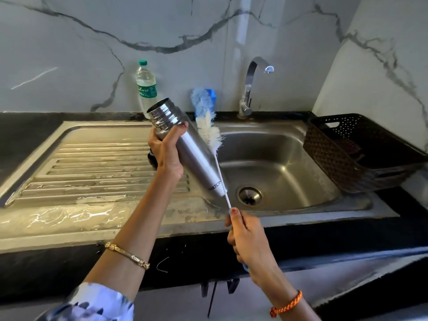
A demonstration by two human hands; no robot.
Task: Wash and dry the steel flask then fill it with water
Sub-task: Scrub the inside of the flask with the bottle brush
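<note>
Steel flask [192, 149], gripped near its open neck by the left hand [165, 151], slanted mouth-up, away from the right hand [245, 237], which clutched the brush [209, 133] alongside it.

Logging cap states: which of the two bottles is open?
The steel flask, tilted in the left hand; its mouth is bare. The plastic bottle by the wall keeps its green cap.

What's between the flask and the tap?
In the head view, the brush head stands between the flask and the tap, bristles against the flask's side.
</note>
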